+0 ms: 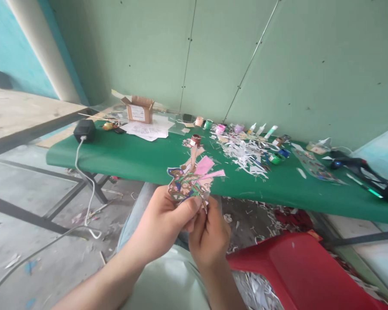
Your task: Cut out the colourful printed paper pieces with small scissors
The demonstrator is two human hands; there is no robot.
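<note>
1. A multicoloured cutout (185, 185), patterned in brown, green, blue and pink, is held near the middle of the view, in front of the table's near edge; the clock directions below are read from it.
2. The left hand (166, 219), at 7 o'clock, is closed around the cutout's lower part, its thumb pressed across the front.
3. The right hand (209, 234), at 5 o'clock, is curled nearly closed, its fingers by the cutout's lower edge; what it grips cannot be told.
4. Pink strips (205, 165) stick out at 1 to 2 o'clock.
5. On the green table (135, 157), a brown jar (196, 141) stands at 12 o'clock.
6. A pile of white scraps (242, 150) lies at 2 o'clock, with glue bottles (261, 128) just beyond.
7. An open cardboard box (138, 112) stands at 11 o'clock, beside printed sheets (148, 129).
8. A black adapter (84, 130) with a white cable sits at 10 o'clock.
9. A red chair (297, 267) is at 4 o'clock, below the table.
</note>
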